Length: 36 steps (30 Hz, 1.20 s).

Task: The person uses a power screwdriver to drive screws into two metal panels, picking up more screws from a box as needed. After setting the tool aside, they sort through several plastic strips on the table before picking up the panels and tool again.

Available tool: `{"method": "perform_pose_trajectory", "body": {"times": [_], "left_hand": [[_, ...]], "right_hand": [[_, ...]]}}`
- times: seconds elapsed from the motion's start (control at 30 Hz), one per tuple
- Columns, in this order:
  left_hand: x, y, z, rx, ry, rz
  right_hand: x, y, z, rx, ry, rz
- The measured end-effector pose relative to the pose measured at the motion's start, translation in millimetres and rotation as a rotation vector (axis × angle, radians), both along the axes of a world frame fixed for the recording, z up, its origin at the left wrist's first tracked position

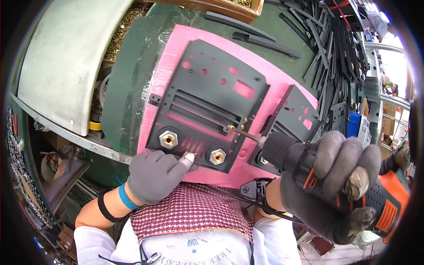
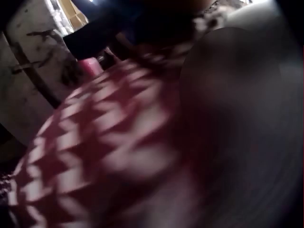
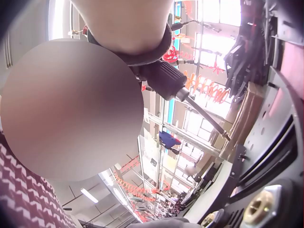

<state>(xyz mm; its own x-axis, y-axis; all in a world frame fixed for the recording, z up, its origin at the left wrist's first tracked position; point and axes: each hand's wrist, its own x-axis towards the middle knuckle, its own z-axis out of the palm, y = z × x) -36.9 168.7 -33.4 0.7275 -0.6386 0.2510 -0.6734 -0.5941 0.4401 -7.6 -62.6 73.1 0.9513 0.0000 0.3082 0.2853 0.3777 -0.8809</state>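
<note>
A dark grey metal panel [image 1: 212, 84] with holes, slots and two large hex nuts with brass centres lies on a pink sheet [image 1: 150, 119]. My gloved left hand [image 1: 154, 174] is at its near edge, fingers curled, thumb and forefinger tips at the rim; what lies under the fingers is hidden. In my gloved right hand [image 1: 329, 176] I grip a black and orange power screwdriver [image 1: 282, 152]. Its long bit points left, with the tip at a small brass screw [image 1: 230, 127] beside the slotted bars. The bit [image 3: 205, 114] also shows in the right wrist view.
A second, similar panel [image 1: 293, 110] lies to the right, partly behind the tool. Dark metal strips [image 1: 327, 53] are heaped at the back right. Two loose bars [image 1: 265, 44] lie beyond the sheet. A wooden box [image 1: 216, 9] of small brass parts stands at the back.
</note>
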Motion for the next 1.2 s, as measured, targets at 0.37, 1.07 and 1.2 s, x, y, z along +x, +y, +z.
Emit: {"method": "perform_pose_trajectory", "body": {"times": [0.37,1.07,1.2], "left_hand": [[4.2,16.0,0.7,0.014,0.055,0.018],[4.5,22.3,-2.4,0.022,0.037,-0.031],[3.1,19.2,2.2,0.034,0.08,-0.007]], "right_hand": [[-17.7,-18.7,-11.5,-0.125,-0.049,-0.1],[9.5,-14.6,-18.5,-0.23,0.039,0.289],[10.6,-9.2,-18.9,-0.233,0.171,0.241]]}}
